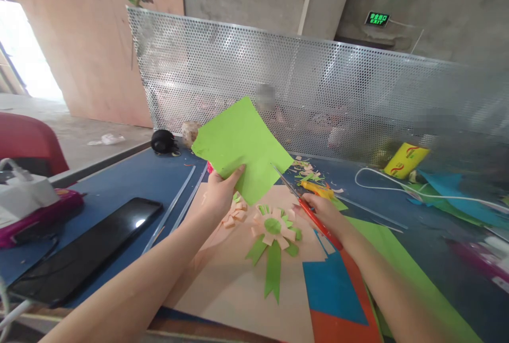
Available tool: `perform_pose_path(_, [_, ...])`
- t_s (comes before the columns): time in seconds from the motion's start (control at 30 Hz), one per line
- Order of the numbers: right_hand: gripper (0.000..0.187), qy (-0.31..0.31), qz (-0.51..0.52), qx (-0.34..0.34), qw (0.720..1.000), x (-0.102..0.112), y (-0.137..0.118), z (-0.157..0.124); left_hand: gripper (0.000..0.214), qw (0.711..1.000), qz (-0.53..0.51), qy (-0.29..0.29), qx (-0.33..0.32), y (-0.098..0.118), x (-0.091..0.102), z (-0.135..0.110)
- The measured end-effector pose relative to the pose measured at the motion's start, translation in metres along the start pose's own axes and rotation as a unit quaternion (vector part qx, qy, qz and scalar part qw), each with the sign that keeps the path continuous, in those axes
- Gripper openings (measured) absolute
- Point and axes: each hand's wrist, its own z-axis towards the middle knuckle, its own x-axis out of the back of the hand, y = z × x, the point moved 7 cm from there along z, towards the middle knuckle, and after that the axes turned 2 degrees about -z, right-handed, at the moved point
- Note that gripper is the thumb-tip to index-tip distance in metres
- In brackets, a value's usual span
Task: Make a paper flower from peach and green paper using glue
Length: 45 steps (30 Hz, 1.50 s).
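Observation:
My left hand (223, 189) pinches the lower edge of a bright green sheet of paper (244, 144), thumb on its near face. In my right hand (320, 210) is a pair of scissors (312, 216) with red handles, its blades at the sheet's lower right edge. Whether the blades have cut into the paper I cannot tell. Below the hands, a paper rosette (273, 226) in peach and green, with green ribbon tails, lies on a peach sheet (238, 284). Part of a second peach paper flower (234, 214) shows beneath my left hand.
A black phone (91, 250) and a power strip (63, 202) lie at left. Blue paper (336, 287), orange paper (338, 327) and green paper (405, 274) lie at right. Behind them are a yellow glue gun (318, 189), paper scraps (308, 170), a yellow roll (406, 160) and a perforated metal screen (238, 62).

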Motion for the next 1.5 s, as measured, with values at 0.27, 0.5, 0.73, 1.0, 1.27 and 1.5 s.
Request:
perform_pose_path(0.27, [0.035, -0.009, 0.017, -0.028, 0.999, -0.001, 0.005, -0.001, 0.035, 1.000, 0.006, -0.007, -0.005, 0.000, 0.000, 0.000])
perform_pose_path(0.5, [0.036, -0.014, 0.035, -0.039, 0.999, -0.002, 0.003, -0.002, 0.039, 1.000, 0.017, -0.011, -0.004, 0.001, -0.003, -0.001])
perform_pose_path(0.73, [0.035, -0.028, 0.088, -0.049, 0.994, -0.007, 0.003, -0.003, 0.039, 0.996, 0.070, -0.041, -0.036, 0.004, -0.006, -0.004])
perform_pose_path(1.0, [0.038, -0.034, 0.111, -0.092, 0.989, -0.007, 0.001, -0.005, 0.036, 0.990, 0.126, -0.020, -0.062, 0.008, -0.003, -0.003])
perform_pose_path(1.27, [0.036, -0.033, 0.126, -0.102, 0.986, -0.010, 0.004, -0.004, 0.031, 0.984, 0.161, -0.026, -0.066, 0.013, -0.008, -0.010])
perform_pose_path(1.5, [0.036, -0.029, 0.103, -0.091, 0.990, -0.008, 0.004, -0.003, 0.031, 0.984, 0.160, -0.045, -0.072, 0.013, -0.010, -0.011])
